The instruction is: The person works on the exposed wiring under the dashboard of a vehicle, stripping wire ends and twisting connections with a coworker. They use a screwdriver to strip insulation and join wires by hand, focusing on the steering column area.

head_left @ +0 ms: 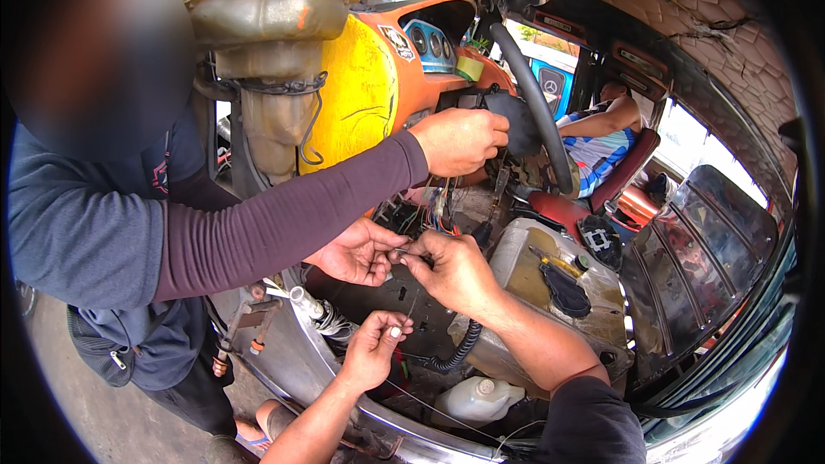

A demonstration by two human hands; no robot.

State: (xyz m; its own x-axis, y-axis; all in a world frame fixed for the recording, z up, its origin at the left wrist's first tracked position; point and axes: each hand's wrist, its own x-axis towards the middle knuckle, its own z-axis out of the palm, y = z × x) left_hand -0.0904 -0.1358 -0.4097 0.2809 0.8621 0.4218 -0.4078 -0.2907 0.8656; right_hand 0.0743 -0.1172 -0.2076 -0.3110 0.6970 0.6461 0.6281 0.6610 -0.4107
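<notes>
My right hand [451, 271] is closed in a pinch beside the open palm of a co-worker's hand [354, 253]. A small dark piece shows at the meeting fingertips, too small to name. Lower down, my left hand [375, 348] pinches a thin wire [413, 302] that rises from its fingertips toward my right hand. The co-worker's other hand [464, 142], at the end of a dark sleeve [292, 215], is closed in front of the steering wheel [526, 94]. Behind my right hand hangs a bundle of coloured wires [443, 206].
A yellow and orange dashboard [352, 90] stands ahead, with a brown plastic tank [266, 21] beside it. On the right lies an engine cover [524, 266] with pliers [554, 261] on it. A white jug [481, 399] stands below. Another person [606, 133] sits beyond the wheel.
</notes>
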